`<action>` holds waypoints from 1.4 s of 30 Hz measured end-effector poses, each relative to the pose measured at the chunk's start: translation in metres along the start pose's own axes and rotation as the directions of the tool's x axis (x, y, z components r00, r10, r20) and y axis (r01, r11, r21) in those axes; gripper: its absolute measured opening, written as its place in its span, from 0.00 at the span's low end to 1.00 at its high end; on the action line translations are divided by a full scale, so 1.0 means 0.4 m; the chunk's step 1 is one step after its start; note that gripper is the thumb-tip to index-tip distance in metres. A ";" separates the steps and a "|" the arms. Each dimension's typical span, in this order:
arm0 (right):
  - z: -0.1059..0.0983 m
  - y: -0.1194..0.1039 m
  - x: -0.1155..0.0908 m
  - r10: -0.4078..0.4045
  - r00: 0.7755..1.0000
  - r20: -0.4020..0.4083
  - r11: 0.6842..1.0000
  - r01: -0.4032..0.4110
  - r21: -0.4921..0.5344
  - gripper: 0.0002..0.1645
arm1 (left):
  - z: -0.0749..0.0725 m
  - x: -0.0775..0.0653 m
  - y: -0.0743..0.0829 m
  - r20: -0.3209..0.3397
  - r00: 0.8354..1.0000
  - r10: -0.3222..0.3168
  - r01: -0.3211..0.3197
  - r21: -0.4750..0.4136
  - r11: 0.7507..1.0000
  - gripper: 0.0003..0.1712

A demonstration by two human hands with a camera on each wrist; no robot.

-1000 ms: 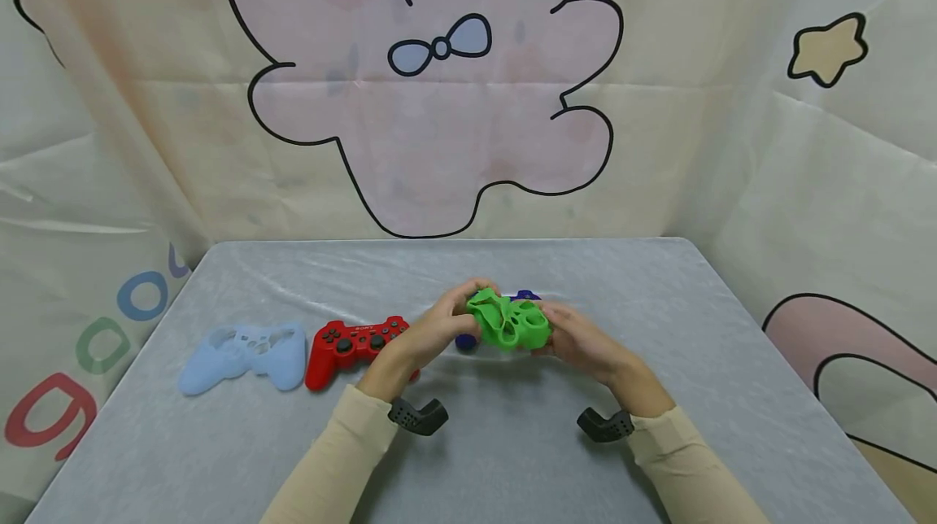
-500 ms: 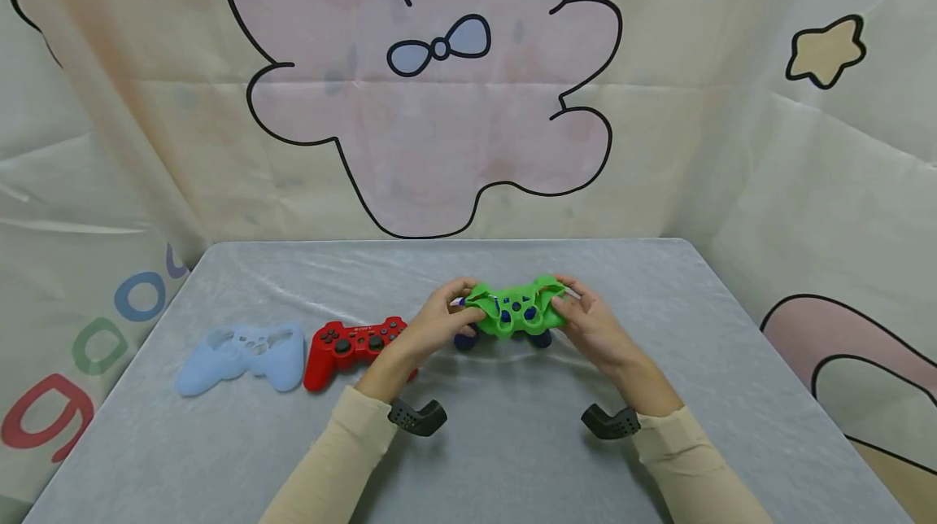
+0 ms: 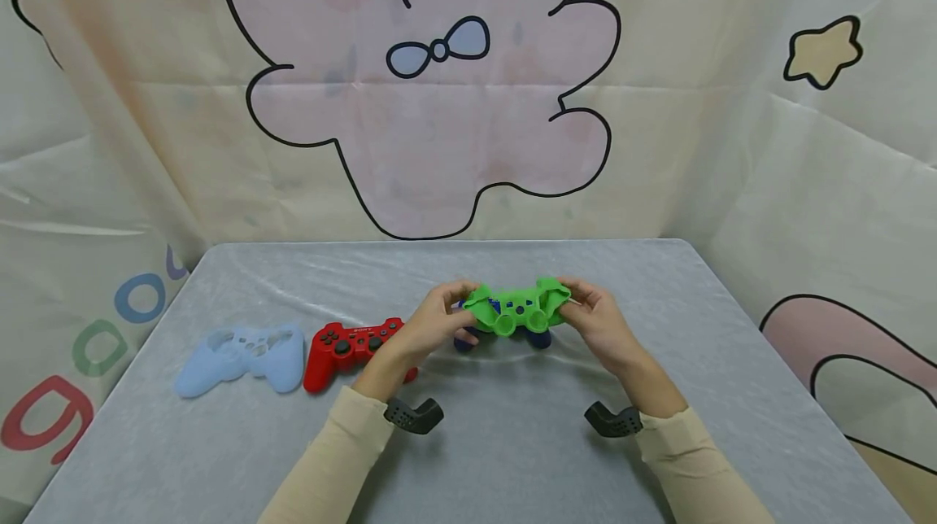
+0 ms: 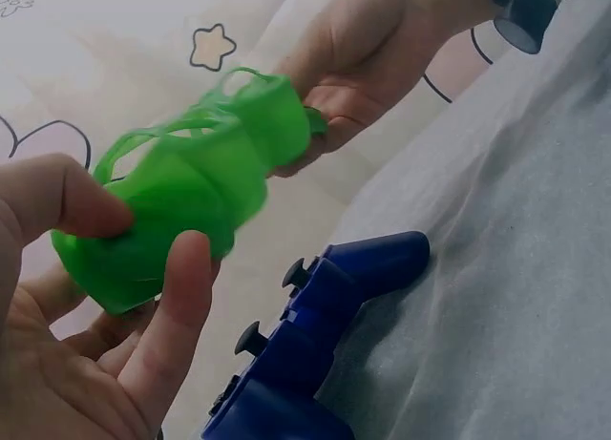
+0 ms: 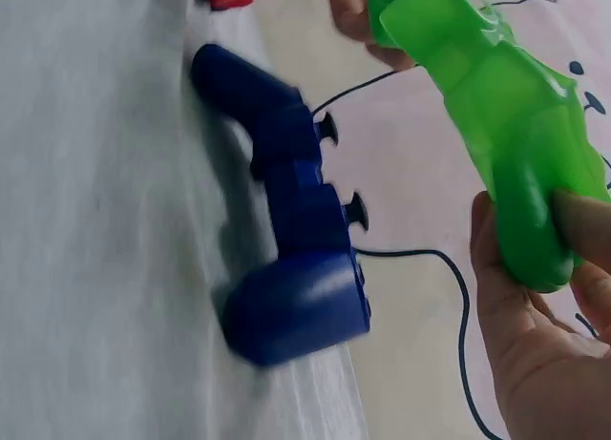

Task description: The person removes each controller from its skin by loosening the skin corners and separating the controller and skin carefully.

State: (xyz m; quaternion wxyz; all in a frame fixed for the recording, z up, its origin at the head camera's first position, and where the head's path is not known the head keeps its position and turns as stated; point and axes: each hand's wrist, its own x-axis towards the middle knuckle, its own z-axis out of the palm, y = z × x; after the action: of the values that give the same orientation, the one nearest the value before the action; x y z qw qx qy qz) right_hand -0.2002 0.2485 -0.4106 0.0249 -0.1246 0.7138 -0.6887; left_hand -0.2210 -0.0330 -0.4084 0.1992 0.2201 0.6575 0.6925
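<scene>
A bright green silicone controller cover (image 3: 521, 302) is spread between both hands above a dark blue game controller (image 3: 540, 339). My left hand (image 3: 437, 317) pinches one end of it, thumb and fingers pressing the soft grip in the left wrist view. The opposite end is pinched by my right hand (image 3: 602, 327), its thumb on the rounded green grip (image 5: 535, 235) in the right wrist view. Both wrist views show a gap between the cover and the blue controller (image 4: 329, 311), which lies on the cloth with its black thumbsticks (image 5: 357, 212) standing out.
Left of my left forearm lies a red controller (image 3: 344, 349), partly hidden by that arm. Farther left is a pale blue silicone cover (image 3: 252, 351), flat on the grey cloth-covered table (image 3: 505, 459). A printed curtain (image 3: 439, 133) hangs behind the table.
My right hand has moved right and slightly up. The green cover, bunched and turned one second ago, is now stretched out level over the blue controller; its two round stick openings have tipped toward me.
</scene>
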 end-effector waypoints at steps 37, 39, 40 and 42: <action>-0.049 -0.020 -0.001 0.005 0.948 0.319 0.989 -0.052 0.140 0.17 | -0.020 -0.002 0.003 -0.027 1.000 -0.011 0.010 -0.010 1.000 0.40; -0.044 -0.020 0.001 0.000 0.975 0.220 0.989 -0.033 0.145 0.16 | -0.018 0.000 0.004 -0.082 0.997 -0.010 0.010 0.000 1.000 0.39; -0.041 -0.020 0.001 -0.004 0.985 0.170 0.988 -0.022 0.154 0.15 | -0.017 0.000 0.005 -0.106 0.994 -0.003 0.004 0.006 1.000 0.36; -0.035 -0.022 0.002 -0.024 0.996 0.088 0.985 0.009 0.173 0.10 | -0.014 0.001 0.006 -0.158 0.987 0.009 -0.006 0.020 1.000 0.31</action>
State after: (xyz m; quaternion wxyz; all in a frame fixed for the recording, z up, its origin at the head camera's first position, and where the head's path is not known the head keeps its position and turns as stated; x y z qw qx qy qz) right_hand -0.2027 0.2617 -0.4011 0.0620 -0.1589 0.6485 -0.7418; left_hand -0.2246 -0.0375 -0.4061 0.1416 0.1690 0.6770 0.7022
